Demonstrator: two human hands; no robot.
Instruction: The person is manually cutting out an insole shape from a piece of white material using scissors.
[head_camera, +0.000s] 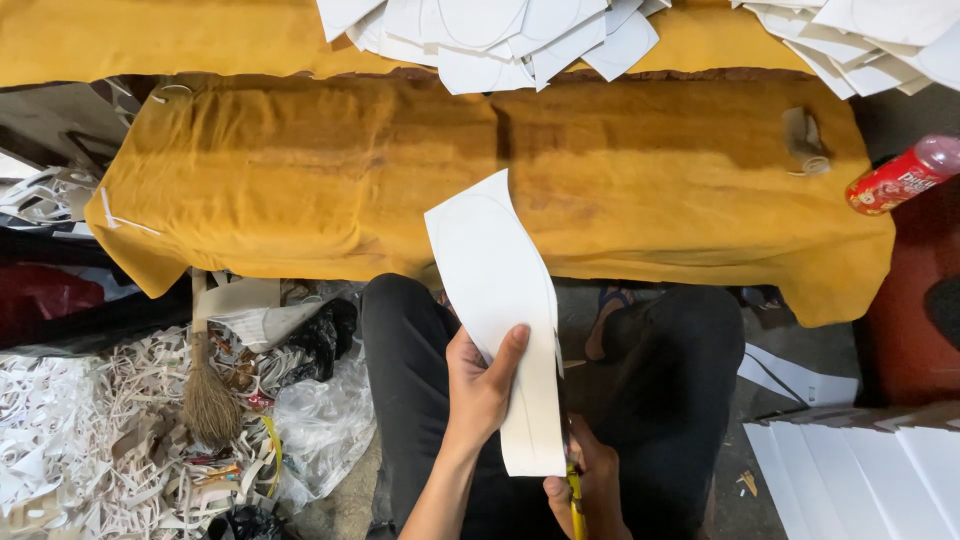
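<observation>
Left hand: the left hand (482, 385) pinched the white sheet (500, 300) near its middle, thumb on the near face and fingers behind; it held the piece upright over the lap so the lower edge stayed within reach of the other hand.
White sheet: a stiff white cut-out with one curved side and a faint drawn curve on it; it stood above the dark trousers (420, 400), in front of the bench and apart from it; its bottom end came down to the right hand.
Right hand: the right hand (590, 485) was closed round a yellow-handled tool (577, 505) just under the sheet's lower corner; most of the tool was hidden, so I cannot tell its kind for certain.
Bench: a yellow cloth (300, 170) covered the bench, probably as a soft working surface; stacks of cut white pieces (500, 35) lay along its far edge; a small tape roll (806, 140) lay near the right end.
Around: a red bottle (900, 175) lay at the right; white offcuts (70, 430) and a small broom (205, 390) lay on the floor to the left; flat white sheets (860, 470) were piled at lower right.
</observation>
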